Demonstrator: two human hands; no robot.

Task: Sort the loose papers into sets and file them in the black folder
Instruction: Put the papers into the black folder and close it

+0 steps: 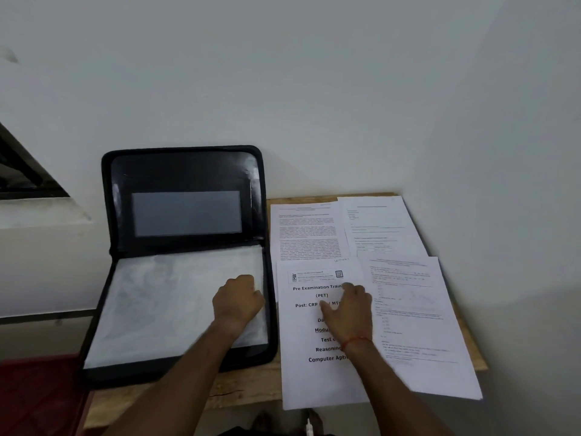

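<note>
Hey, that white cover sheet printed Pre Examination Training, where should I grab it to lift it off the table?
The white cover sheet lies flat, so pinch its near edge, coming from the front: that edge seems to hang just past the wooden table, leaving room for a thumb underneath. The right hand rests on its middle.

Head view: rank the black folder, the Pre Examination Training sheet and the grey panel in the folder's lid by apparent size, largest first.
1. black folder, clearly the largest.
2. Pre Examination Training sheet, though it lies nearer the camera, which flatters it.
3. grey panel, the smallest.
</note>
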